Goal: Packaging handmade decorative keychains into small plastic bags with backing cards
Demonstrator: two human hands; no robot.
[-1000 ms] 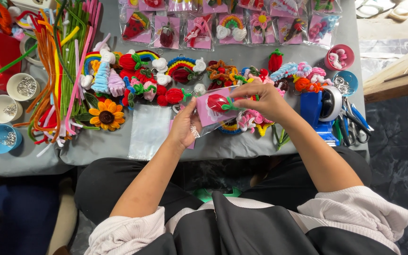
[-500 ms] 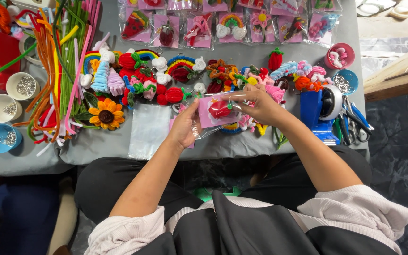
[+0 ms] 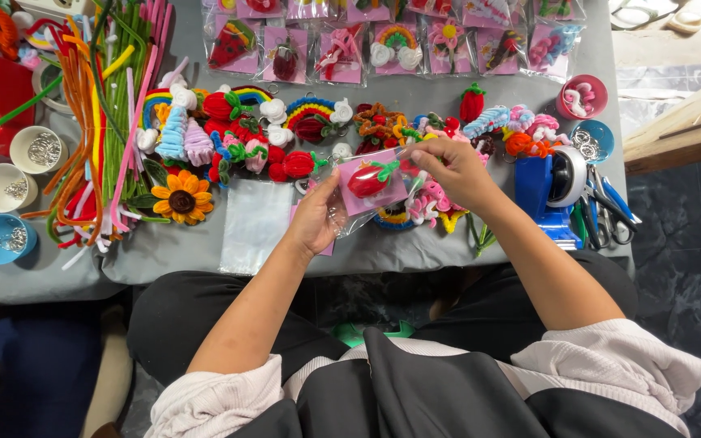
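Two hands on one clear bag [image 3: 349, 212]: left hand [image 3: 316, 221] pinches its lower edge, right hand [image 3: 448, 169] pinches the top. Pink card [image 3: 387, 191] with red strawberry charm [image 3: 369, 180] already inside, bag mouth looks unsealed. Blue tape dispenser [image 3: 557, 188] just right of the bag.

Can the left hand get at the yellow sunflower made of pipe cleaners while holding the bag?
Probably not freely: the left hand grips the clear bag. The sunflower lies close, nothing between.

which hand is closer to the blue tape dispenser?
Right. The right hand pinches the packet's top edge just left of the blue tape dispenser; the left hand holds the packet's lower left, farther away.
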